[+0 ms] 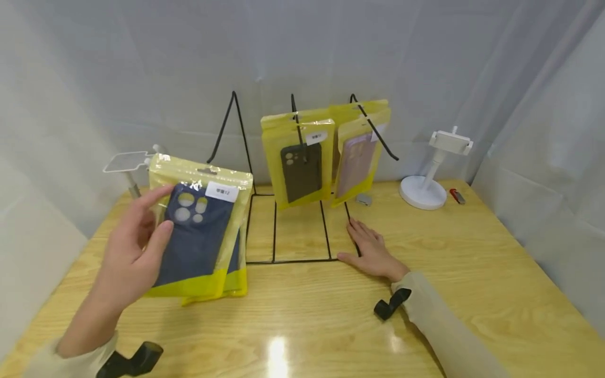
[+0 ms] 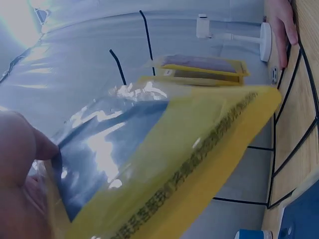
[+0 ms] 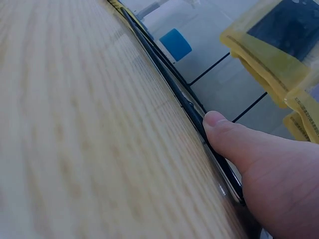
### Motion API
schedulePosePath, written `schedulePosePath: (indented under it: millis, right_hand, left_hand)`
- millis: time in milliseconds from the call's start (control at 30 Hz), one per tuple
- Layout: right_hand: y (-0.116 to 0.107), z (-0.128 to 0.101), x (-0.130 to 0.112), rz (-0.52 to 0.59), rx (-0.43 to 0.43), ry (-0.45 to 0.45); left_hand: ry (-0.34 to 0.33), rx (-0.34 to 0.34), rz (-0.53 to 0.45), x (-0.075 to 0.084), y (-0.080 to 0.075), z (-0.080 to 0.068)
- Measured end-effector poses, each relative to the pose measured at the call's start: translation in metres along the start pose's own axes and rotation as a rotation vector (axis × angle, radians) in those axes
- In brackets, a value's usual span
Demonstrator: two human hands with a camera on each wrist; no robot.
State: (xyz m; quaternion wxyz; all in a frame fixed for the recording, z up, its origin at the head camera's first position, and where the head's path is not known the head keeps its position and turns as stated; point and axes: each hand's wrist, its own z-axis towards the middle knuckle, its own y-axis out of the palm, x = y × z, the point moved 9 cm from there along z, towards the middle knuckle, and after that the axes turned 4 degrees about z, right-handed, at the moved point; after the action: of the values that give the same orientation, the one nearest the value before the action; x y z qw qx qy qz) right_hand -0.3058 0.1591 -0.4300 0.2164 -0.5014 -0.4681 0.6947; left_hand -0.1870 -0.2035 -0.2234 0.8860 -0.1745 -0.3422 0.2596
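Observation:
My left hand holds a yellow packet with a dark blue phone case above the table's left side, thumb on its clear front. A second yellow packet shows just behind it. The same packet fills the left wrist view. My right hand lies flat on the table, fingers straight, on the right corner of the black wire rack's base. Its thumb rests along the base wire. Packets with a dark case and a pale purple case hang on the rack's middle and right hooks; the left hook is bare.
A white phone stand stands at the back right with a small red object beside it. A small grey object lies by the rack. Another stand is at the back left. White curtains enclose the wooden table.

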Motion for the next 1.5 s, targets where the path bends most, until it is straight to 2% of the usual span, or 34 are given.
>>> schedulePosePath:
  millis: [100, 267, 467, 633, 800, 1033, 1300, 1500]
  right_hand:
    - [0.000, -0.001, 0.002, -0.008, 0.006, 0.001]
    - [0.001, -0.002, 0.002, -0.007, 0.002, 0.001]
    - [0.005, -0.004, 0.002, 0.010, -0.007, 0.009]
    - [0.006, -0.005, 0.004, 0.026, -0.007, 0.011]
    - [0.005, -0.004, 0.004, 0.033, 0.000, 0.005]
    - [0.002, -0.002, 0.005, 0.016, 0.004, 0.008]
    - [0.002, 0.000, 0.003, 0.007, -0.001, -0.008]
    - [0.000, 0.000, 0.003, 0.019, 0.002, -0.013]
  left_hand:
    - [0.046, -0.006, -0.022, 0.005, 0.004, -0.001]
    - [0.069, 0.022, -0.049, 0.004, 0.004, 0.002]
    - [0.050, 0.071, -0.028, -0.008, 0.003, 0.007]
    - [0.034, 0.052, 0.010, -0.012, 0.007, 0.007]
    - [0.038, 0.041, 0.047, -0.013, 0.010, 0.016]
    - [-0.017, -0.023, 0.115, -0.024, 0.022, 0.040]
    - [-0.085, -0.089, 0.225, -0.047, 0.033, 0.073]
    - [-0.114, -0.113, 0.245, -0.063, 0.040, 0.097]
